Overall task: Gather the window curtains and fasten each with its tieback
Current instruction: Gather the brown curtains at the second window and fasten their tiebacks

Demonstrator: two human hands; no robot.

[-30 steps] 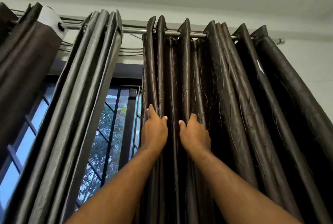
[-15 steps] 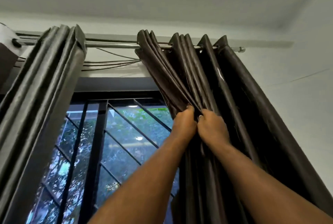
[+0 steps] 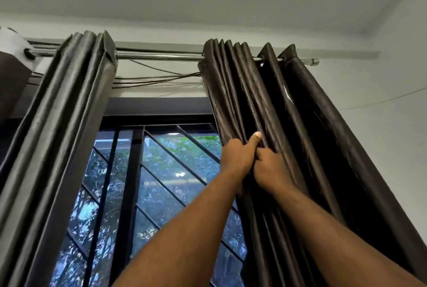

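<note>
A dark brown curtain point(image 3: 307, 139) hangs in tight folds from the right end of a metal rod point(image 3: 159, 56). My left hand point(image 3: 240, 155) grips its left folds with the thumb up. My right hand point(image 3: 270, 169) clutches the folds right beside it, and the two hands touch. A grey curtain point(image 3: 64, 129) hangs bunched at the left of the rod. A third dark curtain point(image 3: 11, 88) shows at the far left edge. No tieback is in view.
Between the curtains a window point(image 3: 161, 182) with black bars shows trees outside. Thin wires point(image 3: 159, 77) sag under the rod. The white wall point(image 3: 383, 148) stands to the right and the ceiling is above.
Both hands have pushed the brown curtain's folds to the right along the rod, bunching them tighter. More of the window is uncovered. My view has turned right.
</note>
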